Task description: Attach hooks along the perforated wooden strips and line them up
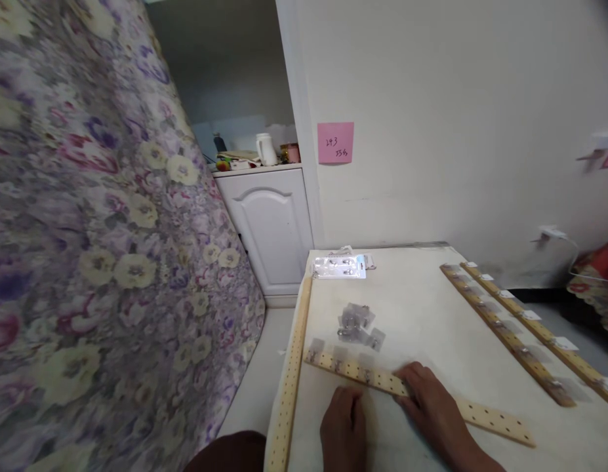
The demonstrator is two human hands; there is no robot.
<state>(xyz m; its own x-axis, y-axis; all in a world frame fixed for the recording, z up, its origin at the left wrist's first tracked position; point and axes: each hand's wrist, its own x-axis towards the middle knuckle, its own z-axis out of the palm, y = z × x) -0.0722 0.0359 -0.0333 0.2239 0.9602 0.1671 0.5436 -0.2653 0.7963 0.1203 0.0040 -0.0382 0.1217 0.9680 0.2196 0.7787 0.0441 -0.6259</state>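
A pale wooden strip (485, 417) with rows of small holes lies across the near part of the white table (422, 308). Small clear hooks are fixed along its left end. My right hand (431, 403) rests on the middle of this strip, fingers curled over it. My left hand (344, 426) is just below the strip's left part, fingers curled, on the table; what it holds is hidden. A small pile of clear hooks (357, 324) sits just beyond the strip.
A blister pack (339, 266) lies at the table's far left corner. Another perforated strip (290, 387) leans along the table's left edge. Two hook-fitted strips (510, 334) lie at the right. A floral cloth (97, 249) hangs left; a white cabinet (271, 226) stands behind.
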